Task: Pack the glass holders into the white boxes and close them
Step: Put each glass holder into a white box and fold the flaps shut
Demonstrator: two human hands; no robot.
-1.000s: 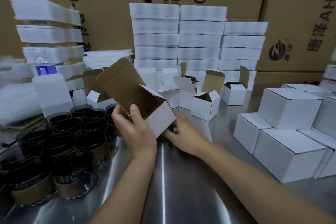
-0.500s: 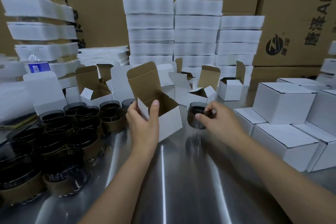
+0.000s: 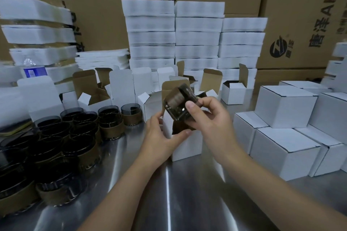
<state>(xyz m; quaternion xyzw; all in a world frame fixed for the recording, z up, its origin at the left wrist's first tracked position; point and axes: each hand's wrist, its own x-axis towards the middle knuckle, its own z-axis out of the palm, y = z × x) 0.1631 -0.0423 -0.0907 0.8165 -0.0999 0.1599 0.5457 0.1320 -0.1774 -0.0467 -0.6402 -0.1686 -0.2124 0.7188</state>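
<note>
The glass holder (image 3: 176, 105), dark glass with a brown band around it, is tilted on its side just above the mouth of the open white box (image 3: 187, 144). The right hand (image 3: 208, 118) pinches it, thumb on the near face and fingers curled behind. That hand hides the holder's lower edge, so it may already dip into the mouth; I cannot tell. The left hand (image 3: 159, 135) grips the box's left wall, thumb laid along the front corner. The box stands upright on the bench (image 3: 169, 193) with its brown-lined lid flap raised behind the holder.

Left of the box, a crowded cluster of glass holders (image 3: 56, 140) stands upright on the bench, rims touching, reaching to the near left edge of the view. Right of the box, closed white boxes (image 3: 285, 107) sit in rows, some stacked two high. Just behind the box, several empty boxes (image 3: 234, 92) wait with flaps up, partly blocked by the two hands and the raised lid. Farther behind the box rise three columns of flat white packs (image 3: 197, 24), and behind and to its left lean more white packs (image 3: 37, 33) in an uneven pile, with a water bottle (image 3: 34, 69) in front of them.

The bench is bare brushed steel, with streaks of glare in front of the box. Tall brown cartons (image 3: 300, 15) printed with dark characters wall off everything behind the box.
</note>
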